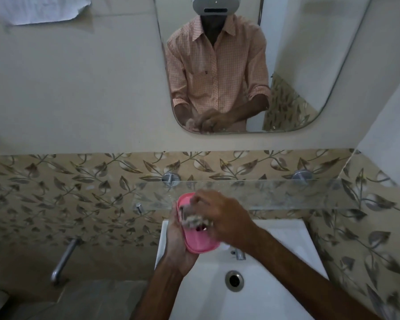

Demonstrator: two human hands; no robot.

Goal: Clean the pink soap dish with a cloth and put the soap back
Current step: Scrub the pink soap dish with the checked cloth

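Observation:
My left hand (pixel 177 245) grips the pink soap dish (pixel 198 240) from its left side and underneath, holding it tilted above the white sink (pixel 284 236). My right hand (pixel 219 215) is closed on a small pale, mottled cloth (pixel 195 220) and presses it into the hollow of the dish. The right hand is blurred and covers the dish's upper right part. No soap shows anywhere in view.
A glass shelf (pixel 275 194) on metal pegs runs along the leaf-patterned tiles just behind my hands. The tap (pixel 239 254) and drain (pixel 234 280) lie below the dish. A mirror (pixel 298 65) hangs above. A metal pipe (pixel 64 259) juts out at lower left.

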